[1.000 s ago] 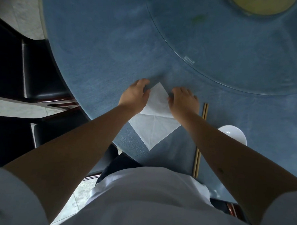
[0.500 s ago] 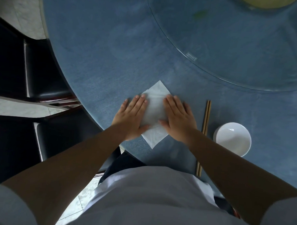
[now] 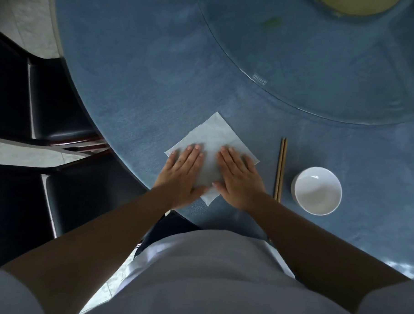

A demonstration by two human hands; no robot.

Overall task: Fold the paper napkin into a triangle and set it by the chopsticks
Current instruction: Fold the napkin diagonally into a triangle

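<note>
head view | your left hand and right hand now lie flat, fingers spread, on the napkin — a second ago they gripped its far corners | napkin unfolded, a diamond under your palms — chopsticks just right of your right hand | the triangle fold looks not yet begun

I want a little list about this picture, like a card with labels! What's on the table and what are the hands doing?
table: round blue table with a clear glass turntable on it
napkin: white paper napkin, lying flat as a diamond, not yet a triangle
left hand: left hand flat, palm down on the napkin
right hand: right hand flat, palm down on the napkin
chopsticks: pair of wooden chopsticks right of the napkin, not touching it
bowl: empty white round bowl right of the chopsticks
chairs: dark chairs at the left
</note>
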